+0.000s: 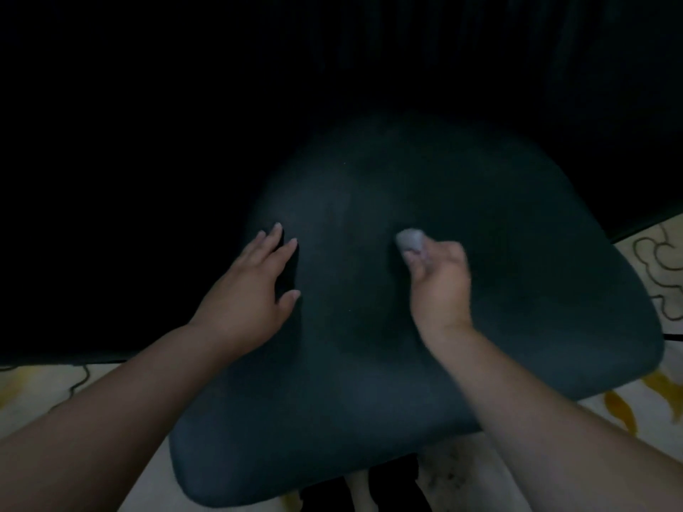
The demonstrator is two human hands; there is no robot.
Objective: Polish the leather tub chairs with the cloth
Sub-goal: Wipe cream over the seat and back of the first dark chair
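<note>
Both my hands on the chair seat, cloth in the right.

My left hand lies flat on the seat, fingers stretched forward. To its right, apart from it, my right hand holds the cloth, which pokes out ahead of my fingertips onto the seat. The floor lies right of my right forearm and below my left forearm.

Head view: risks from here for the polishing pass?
1. The cloth is a small wad pinched at the right hand fingertips; it could slip out mid-stroke.
2. So little cloth shows that bare fingers may smear the chair.
3. The scene is very dark, so missed patches would be hard to spot. The left hand lies flat on the seat, steadying it.
</note>
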